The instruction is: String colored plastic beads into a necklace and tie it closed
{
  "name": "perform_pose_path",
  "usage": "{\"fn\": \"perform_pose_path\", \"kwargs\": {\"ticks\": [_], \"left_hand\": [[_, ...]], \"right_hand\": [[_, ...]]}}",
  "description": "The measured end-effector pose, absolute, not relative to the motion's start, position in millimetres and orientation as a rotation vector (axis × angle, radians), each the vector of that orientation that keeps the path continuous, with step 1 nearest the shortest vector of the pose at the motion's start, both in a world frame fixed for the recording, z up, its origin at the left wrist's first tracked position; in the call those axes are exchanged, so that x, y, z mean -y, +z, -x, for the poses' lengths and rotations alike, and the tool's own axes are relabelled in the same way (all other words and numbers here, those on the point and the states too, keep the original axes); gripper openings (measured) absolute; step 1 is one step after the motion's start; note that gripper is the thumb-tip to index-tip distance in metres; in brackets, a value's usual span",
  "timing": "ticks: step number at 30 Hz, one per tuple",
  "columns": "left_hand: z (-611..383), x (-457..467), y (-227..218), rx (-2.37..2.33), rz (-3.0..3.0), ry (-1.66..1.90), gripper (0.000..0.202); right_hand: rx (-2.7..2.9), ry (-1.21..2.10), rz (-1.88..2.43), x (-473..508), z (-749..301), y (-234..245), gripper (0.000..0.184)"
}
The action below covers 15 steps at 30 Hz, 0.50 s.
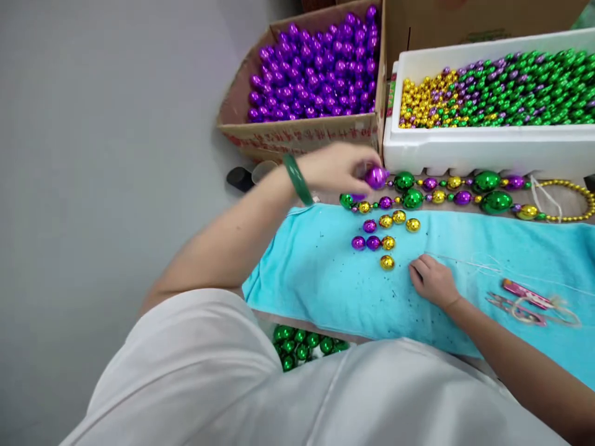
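Observation:
My left hand, with a green bangle on its wrist, is closed around a shiny purple bead near the strung beads; motion blurs its fingers. A second purple shape shows partly beneath it. On the blue towel, my right hand rests with curled fingers, and a thin white thread runs to it from the right. Between the hands lie loose gold beads and purple beads. Behind them stretches a bead necklace in green, purple and gold, in two rows.
A cardboard box of purple beads stands at the back. Beside it is a white foam box with gold, green and purple beads. Pink-handled snips and a pink cutter lie at right. Green beads show below the table edge.

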<state>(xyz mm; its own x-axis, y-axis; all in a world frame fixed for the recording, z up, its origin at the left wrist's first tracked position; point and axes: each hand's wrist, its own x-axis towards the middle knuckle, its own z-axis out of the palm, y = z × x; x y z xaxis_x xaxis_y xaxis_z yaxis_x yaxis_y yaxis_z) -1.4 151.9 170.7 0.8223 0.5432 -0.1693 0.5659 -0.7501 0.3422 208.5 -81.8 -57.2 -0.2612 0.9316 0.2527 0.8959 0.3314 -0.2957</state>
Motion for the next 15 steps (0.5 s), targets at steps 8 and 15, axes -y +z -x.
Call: {"fn": "perform_pose_path", "kwargs": {"ticks": [8, 15], "left_hand": [[-37, -79, 57, -0.813, -2.998, -0.421, 0.033], [-72, -69, 52, -0.785, -3.029, -0.62, 0.029]], "right_hand": [[2.218, 0.112, 1.662, 82, -209, -61, 0.028], [2.217, 0.107, 1.704, 81, -207, -62, 0.029]]}}
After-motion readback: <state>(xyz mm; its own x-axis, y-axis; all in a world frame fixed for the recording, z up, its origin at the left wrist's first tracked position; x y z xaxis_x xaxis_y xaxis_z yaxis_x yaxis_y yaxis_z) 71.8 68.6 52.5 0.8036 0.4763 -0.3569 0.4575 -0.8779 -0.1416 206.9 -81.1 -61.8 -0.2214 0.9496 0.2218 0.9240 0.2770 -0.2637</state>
